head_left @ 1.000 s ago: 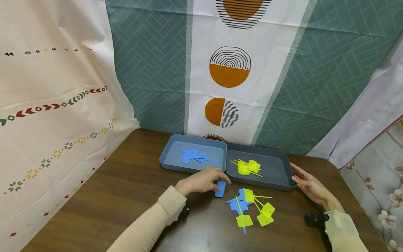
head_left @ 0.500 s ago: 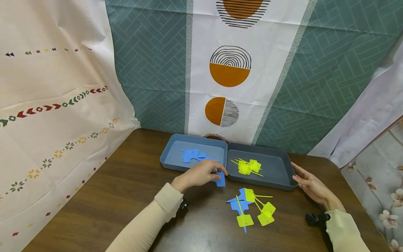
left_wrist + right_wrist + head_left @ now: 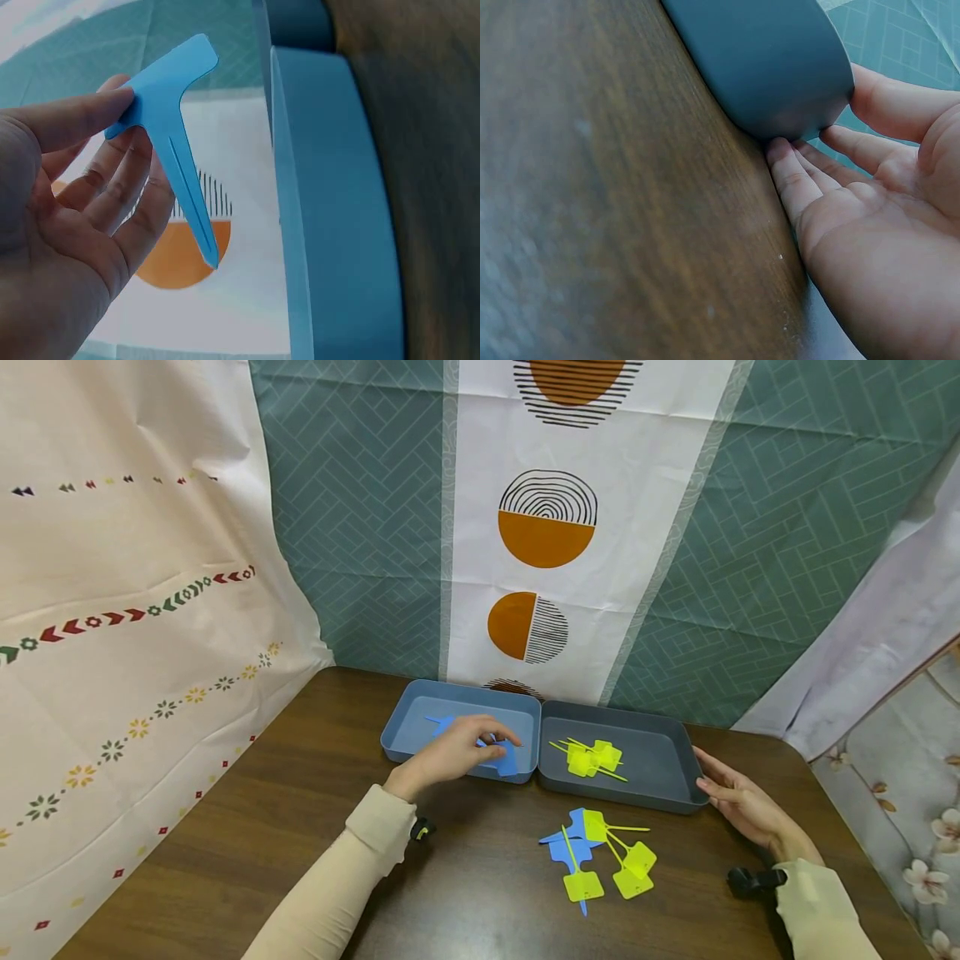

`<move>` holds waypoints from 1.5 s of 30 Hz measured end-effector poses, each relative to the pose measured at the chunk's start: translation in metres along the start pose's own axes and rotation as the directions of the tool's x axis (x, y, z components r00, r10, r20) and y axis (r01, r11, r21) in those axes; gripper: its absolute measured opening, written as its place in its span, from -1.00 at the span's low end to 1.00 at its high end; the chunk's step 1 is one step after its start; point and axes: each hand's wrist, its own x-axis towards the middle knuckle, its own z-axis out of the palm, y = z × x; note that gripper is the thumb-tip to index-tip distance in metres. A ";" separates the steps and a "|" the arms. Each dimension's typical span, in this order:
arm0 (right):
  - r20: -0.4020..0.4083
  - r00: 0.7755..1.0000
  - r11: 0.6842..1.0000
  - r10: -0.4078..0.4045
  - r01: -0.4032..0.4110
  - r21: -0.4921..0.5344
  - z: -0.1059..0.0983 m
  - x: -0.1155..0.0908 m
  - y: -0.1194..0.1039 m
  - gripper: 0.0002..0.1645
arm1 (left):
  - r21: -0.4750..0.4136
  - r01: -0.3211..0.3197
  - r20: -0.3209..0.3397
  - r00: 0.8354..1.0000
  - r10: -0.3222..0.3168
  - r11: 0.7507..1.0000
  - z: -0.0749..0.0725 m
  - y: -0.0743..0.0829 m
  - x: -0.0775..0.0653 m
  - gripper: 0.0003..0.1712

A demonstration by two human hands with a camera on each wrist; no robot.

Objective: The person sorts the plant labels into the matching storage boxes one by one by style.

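My left hand (image 3: 450, 750) pinches a blue T-shaped plant label (image 3: 159, 112) between thumb and fingers, its pointed stem hanging down in the left wrist view. In the head view that hand is over the blue-grey tray (image 3: 411, 714), partly covering the blue labels (image 3: 444, 723) lying inside. At the right end of the dark grey tray (image 3: 663, 764), my right hand (image 3: 750, 814) rests with fairly straight fingertips and thumb against the corner wall. Several lime-yellow plant labels (image 3: 581, 763) lie in the dark tray's left part.
In front of the dark tray, a loose pile on the wooden table (image 3: 300, 827) mixes lime-yellow labels (image 3: 582, 886) with blue labels (image 3: 561, 850). The two trays stand side by side against a patterned curtain (image 3: 360, 568).
My left hand has lifted the blue label off the table and carried it up and left over the blue-grey tray. My right hand stays at the dark tray.
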 end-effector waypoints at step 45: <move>0.012 1.000 1.000 -0.008 0.009 -0.028 -0.002 -0.001 -0.003 -0.12 | 0.230 0.215 0.113 0.963 -0.245 0.949 -0.082 -0.025 0.071 -0.78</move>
